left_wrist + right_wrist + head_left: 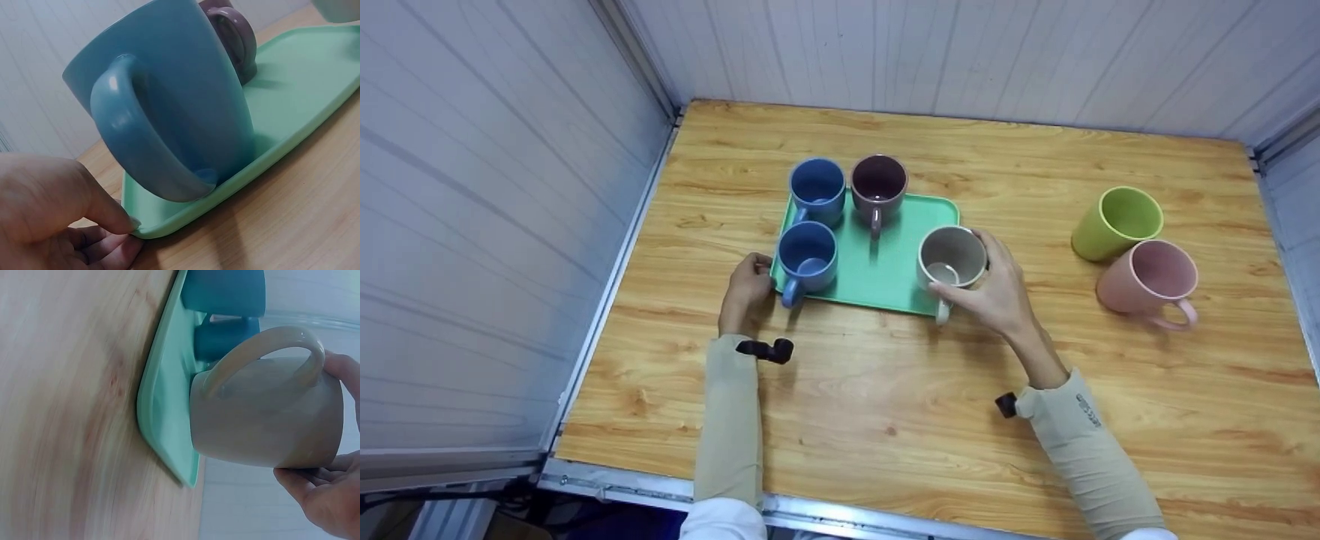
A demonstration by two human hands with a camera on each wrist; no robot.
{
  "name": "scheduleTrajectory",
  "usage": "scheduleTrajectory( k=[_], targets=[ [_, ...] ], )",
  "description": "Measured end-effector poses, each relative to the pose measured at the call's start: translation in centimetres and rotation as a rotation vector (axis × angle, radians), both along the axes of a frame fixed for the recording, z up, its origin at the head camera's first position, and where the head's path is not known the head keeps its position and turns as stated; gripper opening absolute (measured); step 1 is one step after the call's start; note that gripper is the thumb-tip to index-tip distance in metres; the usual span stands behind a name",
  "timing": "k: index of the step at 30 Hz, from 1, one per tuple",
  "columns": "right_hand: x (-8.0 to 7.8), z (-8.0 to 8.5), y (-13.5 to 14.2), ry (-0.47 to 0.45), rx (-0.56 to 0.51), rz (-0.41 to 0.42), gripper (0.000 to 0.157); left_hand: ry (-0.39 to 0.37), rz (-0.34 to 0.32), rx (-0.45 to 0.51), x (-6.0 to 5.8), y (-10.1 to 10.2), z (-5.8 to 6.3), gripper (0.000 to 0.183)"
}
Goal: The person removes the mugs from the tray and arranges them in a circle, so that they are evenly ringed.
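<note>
My right hand (1001, 292) grips a beige mug (931, 259) near its rim, with its handle toward me. The mug overlaps the right end of a green tray (877, 277), its base close over the surface in the right wrist view. With thumb and fingers, my left hand (748, 289) pinches the tray's near left corner, the thumb at the rim (147, 232). Right beside that hand stands a blue mug (802, 279). Behind it are another blue mug (819, 206) and a dark purple mug (877, 199), both on the tray.
On the right of the wooden table (870, 420) stand a lime green cup (1091, 234) and a pink mug (1129, 285), close together. Pale panels (922, 60) enclose the back and sides. A metal edge (619, 480) runs along the table's front.
</note>
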State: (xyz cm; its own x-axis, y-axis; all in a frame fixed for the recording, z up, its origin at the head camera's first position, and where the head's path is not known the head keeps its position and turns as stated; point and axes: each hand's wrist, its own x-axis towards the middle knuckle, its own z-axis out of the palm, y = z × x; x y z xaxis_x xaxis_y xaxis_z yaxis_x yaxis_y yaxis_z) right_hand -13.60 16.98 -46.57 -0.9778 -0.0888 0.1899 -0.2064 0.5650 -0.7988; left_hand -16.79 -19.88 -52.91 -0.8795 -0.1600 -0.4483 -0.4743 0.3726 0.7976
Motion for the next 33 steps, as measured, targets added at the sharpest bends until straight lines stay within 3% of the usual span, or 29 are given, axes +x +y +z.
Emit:
scheduleTrajectory(
  k=[14, 24, 33],
  targets=[
    [2.3, -0.2, 4.2, -0.022, 0.008, -0.095, 0.095, -0.001, 0.000, 0.016, 0.2, 0.2, -0.1, 0.029],
    [4.3, -0.5, 7.5, 0.004, -0.017, -0.244, 0.088, 0.012, 0.064, 0.096, 0.2, 0.3, -0.1, 0.030],
    [6.0, -1.2, 9.9, 0.025, -0.019, -0.366, 0.085, -0.001, 0.034, 0.067, 0.1, 0.0, -0.2, 0.033]
  ],
)
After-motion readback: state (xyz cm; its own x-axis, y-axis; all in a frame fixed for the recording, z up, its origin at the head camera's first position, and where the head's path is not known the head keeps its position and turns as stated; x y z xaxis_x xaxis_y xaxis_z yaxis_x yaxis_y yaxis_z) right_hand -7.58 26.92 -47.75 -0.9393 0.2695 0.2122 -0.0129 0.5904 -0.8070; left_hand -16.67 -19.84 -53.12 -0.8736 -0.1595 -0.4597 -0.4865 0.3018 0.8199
